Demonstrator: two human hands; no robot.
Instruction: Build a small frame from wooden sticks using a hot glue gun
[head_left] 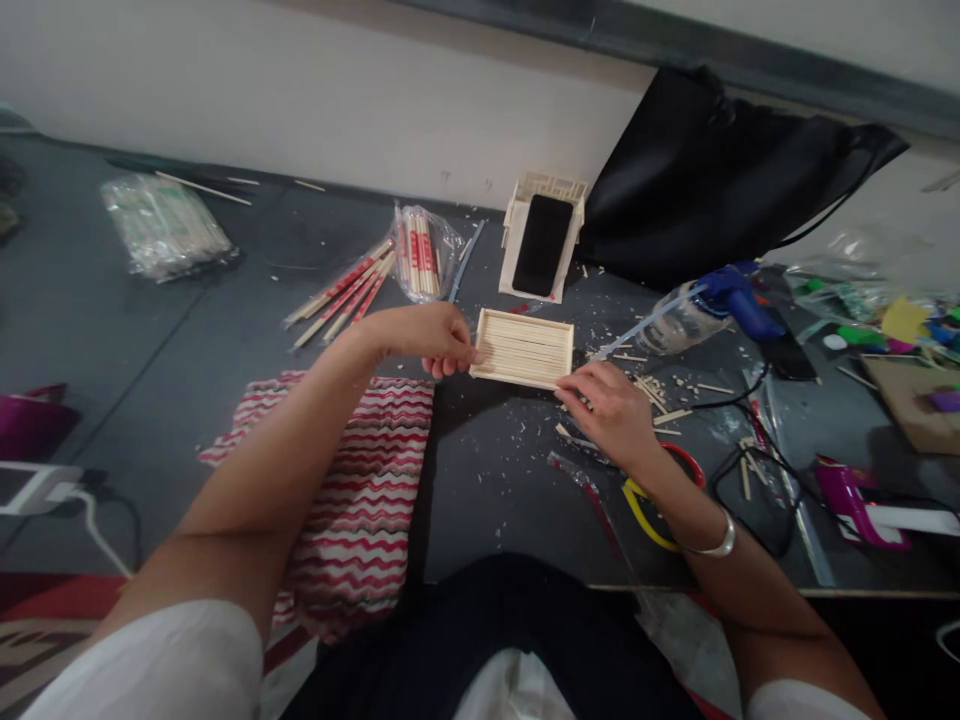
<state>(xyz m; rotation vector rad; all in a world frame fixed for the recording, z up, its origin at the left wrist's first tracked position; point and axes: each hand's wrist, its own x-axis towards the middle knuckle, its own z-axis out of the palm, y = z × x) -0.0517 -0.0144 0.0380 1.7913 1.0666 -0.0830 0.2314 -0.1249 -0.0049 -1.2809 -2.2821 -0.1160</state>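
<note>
A small rectangular tray built of pale wooden sticks (525, 348) is held between my two hands, its slatted floor and low rim facing me. My left hand (446, 342) pinches its left edge with the thumb and fingers. At the lower right corner, my right hand (609, 408) grips the rim with bent fingers. Just beyond the tray, a black phone (543, 245) leans on a stand of pale sticks (559, 186). Scissors with red and yellow handles (651, 515) lie partly hidden under my right forearm.
A striped cloth (375, 480) lies by my left arm. Chopsticks in red-printed wrappers (349, 290) and a bagged bundle (165, 225) are at left. To the right are a blue-topped spray bottle (679, 318), stick scraps, a purple glue gun (855, 505), cables and a black bag (720, 180).
</note>
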